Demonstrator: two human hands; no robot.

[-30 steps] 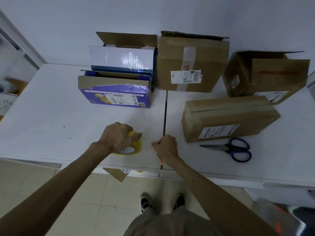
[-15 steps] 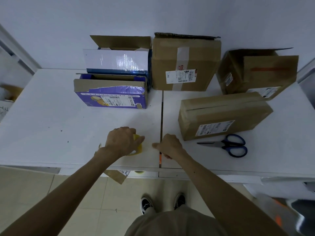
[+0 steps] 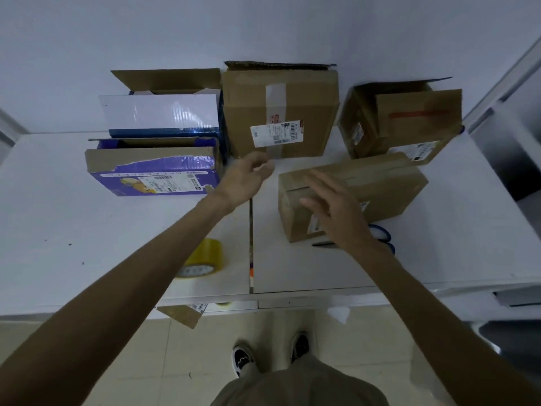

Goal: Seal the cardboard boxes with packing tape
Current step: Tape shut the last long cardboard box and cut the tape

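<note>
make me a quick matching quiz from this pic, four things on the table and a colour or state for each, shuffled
Things:
1. tape roll
2. scissors
3. purple box
4. flat box

Descriptions:
a. top open
b. blue handles, partly hidden by the right arm
c. brown, flaps shut
d. yellow, no hand on it

Pairs: 1-d, 2-b, 3-a, 4-c
</note>
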